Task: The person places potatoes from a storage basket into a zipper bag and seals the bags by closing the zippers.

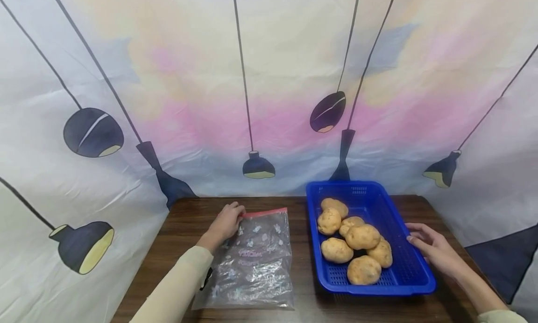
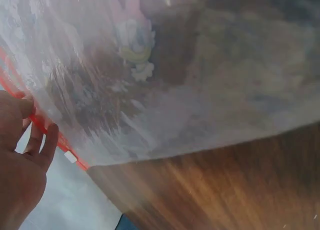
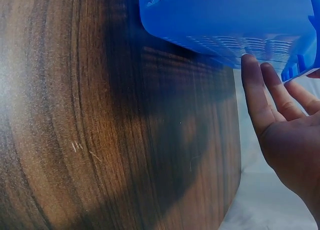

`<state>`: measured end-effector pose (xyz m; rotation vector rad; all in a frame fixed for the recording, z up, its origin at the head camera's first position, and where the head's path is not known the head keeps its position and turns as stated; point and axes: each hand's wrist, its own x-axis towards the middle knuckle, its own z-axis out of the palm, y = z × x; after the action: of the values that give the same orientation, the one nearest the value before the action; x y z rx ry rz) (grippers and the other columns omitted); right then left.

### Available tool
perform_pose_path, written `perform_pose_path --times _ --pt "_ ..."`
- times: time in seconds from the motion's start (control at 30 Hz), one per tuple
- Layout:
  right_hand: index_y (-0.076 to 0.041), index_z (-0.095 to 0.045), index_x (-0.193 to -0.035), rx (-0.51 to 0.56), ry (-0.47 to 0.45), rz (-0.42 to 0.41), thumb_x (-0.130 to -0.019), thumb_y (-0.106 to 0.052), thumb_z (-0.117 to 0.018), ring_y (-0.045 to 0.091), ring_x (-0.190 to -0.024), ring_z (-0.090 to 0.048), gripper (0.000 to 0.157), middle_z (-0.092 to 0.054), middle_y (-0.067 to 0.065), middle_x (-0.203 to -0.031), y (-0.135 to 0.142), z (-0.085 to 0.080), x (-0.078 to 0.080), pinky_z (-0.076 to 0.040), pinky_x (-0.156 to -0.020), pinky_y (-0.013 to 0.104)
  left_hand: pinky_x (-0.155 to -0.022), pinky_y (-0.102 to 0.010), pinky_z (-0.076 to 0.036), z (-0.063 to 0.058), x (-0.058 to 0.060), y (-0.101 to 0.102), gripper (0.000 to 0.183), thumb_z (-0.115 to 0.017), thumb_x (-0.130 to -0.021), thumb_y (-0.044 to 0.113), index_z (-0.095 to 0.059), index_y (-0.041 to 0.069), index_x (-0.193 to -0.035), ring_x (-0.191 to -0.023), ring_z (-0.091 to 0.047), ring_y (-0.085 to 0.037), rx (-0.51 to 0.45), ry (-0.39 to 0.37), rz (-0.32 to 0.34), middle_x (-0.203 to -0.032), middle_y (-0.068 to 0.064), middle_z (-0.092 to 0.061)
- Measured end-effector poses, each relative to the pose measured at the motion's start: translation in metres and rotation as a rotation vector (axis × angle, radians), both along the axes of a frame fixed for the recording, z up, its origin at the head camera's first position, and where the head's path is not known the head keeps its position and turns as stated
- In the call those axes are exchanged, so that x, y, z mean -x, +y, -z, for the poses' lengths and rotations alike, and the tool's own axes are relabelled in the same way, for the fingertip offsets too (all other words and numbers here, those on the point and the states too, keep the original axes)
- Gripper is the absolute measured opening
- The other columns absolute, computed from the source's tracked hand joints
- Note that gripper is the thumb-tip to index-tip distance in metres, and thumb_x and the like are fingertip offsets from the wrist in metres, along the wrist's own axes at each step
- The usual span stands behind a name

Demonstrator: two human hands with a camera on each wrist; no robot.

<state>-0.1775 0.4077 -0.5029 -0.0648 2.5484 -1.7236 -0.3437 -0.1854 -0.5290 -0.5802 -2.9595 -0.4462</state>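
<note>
When handling thin plastic bag [image 1: 256, 267], laid flat on left of table [image 1: 303, 276], best to avoid tugging. On right, steady blue basket [image 1: 378, 290] of potatoes [image 1: 363, 236] lightly with right hand [image 1: 439, 250], angled in from right, relaxed fingers [image 3: 257, 93] touching outer wall [image 3: 235, 44], not clasping. Farther left, pinching red zip edge [image 1: 269, 213] with left hand [image 1: 225, 222], forearm [image 1: 180, 281] slanted forward.

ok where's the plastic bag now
In the head view, the plastic bag is left of the blue basket, over the table, the left hand pinching its red edge.
</note>
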Motion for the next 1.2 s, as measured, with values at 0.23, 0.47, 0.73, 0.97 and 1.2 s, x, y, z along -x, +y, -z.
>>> perform_pose_path --times 0.23,0.47,0.73,0.97,1.2 --pt "0.01 -0.033 -0.154 -0.01 -0.008 0.004 -0.113 -0.019 -0.053 0.013 -0.093 -0.072 0.054 -0.07 0.016 -0.123 0.0 -0.001 0.0 -0.065 -0.069 0.044 -0.088 -0.043 -0.056 -0.004 0.003 -0.003 0.013 -0.072 -0.099 0.002 -0.07 0.014 -0.104 -0.097 -0.058 -0.023 0.01 0.047 0.055 -0.099 0.002 -0.057" --pt "0.01 -0.033 -0.154 -0.014 -0.009 0.002 -0.113 -0.02 -0.053 0.013 -0.093 -0.072 0.054 -0.07 0.015 -0.123 -0.001 -0.001 0.0 -0.065 -0.069 0.044 -0.082 -0.043 -0.054 -0.018 0.004 -0.001 0.009 -0.072 -0.099 0.005 -0.07 0.012 -0.104 -0.092 -0.057 -0.024 0.03 0.108 0.2 -0.099 -0.001 -0.057" --pt "0.01 -0.033 -0.154 -0.024 0.005 0.006 -0.113 -0.019 -0.053 0.013 -0.092 -0.072 0.054 -0.072 0.012 -0.12 -0.001 -0.001 -0.001 -0.065 -0.068 0.043 -0.09 -0.047 -0.055 -0.045 0.005 0.008 0.011 -0.072 -0.096 0.011 -0.069 0.016 -0.105 -0.103 -0.061 -0.027 0.078 0.195 0.307 -0.106 -0.002 -0.061" --pt "0.01 -0.033 -0.154 -0.038 0.001 0.008 -0.113 -0.02 -0.053 0.011 -0.093 -0.072 0.054 -0.07 0.018 -0.123 -0.001 -0.001 -0.002 -0.065 -0.069 0.043 -0.092 -0.047 -0.052 -0.073 0.005 0.027 0.013 -0.071 -0.095 0.012 -0.073 0.015 -0.107 -0.097 -0.059 -0.027 0.115 0.32 0.432 -0.104 -0.001 -0.061" --pt "0.011 -0.034 -0.153 -0.037 0.019 -0.003 -0.113 -0.019 -0.053 0.012 -0.092 -0.072 0.053 -0.072 0.011 -0.12 -0.002 -0.001 -0.001 -0.065 -0.068 0.042 -0.083 -0.04 -0.05 -0.102 -0.007 0.055 0.009 -0.074 -0.095 0.014 -0.074 0.017 -0.103 -0.09 -0.054 -0.021 0.143 0.406 0.548 -0.098 0.001 -0.059"
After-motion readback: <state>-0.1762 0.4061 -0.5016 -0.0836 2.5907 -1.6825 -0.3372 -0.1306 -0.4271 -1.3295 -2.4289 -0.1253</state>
